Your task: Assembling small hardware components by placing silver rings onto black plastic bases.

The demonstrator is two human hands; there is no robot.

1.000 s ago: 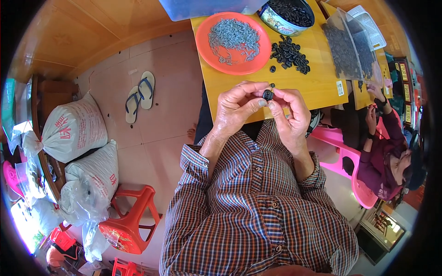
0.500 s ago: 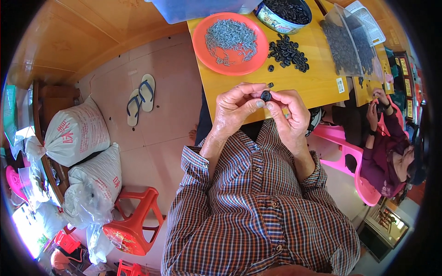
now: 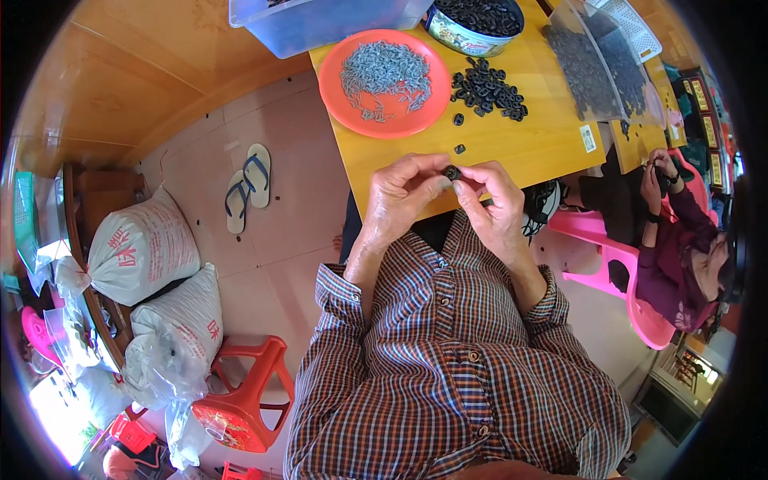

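Black and round, a small piece [image 3: 452, 172] is pinched between curled fingertips of the left hand [image 3: 398, 194] and right hand [image 3: 492, 202], by the near edge of the tabletop [image 3: 544, 148].

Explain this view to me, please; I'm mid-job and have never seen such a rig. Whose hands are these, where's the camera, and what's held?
There's no robot: these are a person's bare left hand and right hand. The wide fisheye camera sits on that person's head, looking down, so straight edges bend. Both hands pinch one small black piece in their fingertip grip, near the edge of the yellow table. On the table are a red plate of thin grey pieces, a pile of black parts and a round tub. At right sits another person.
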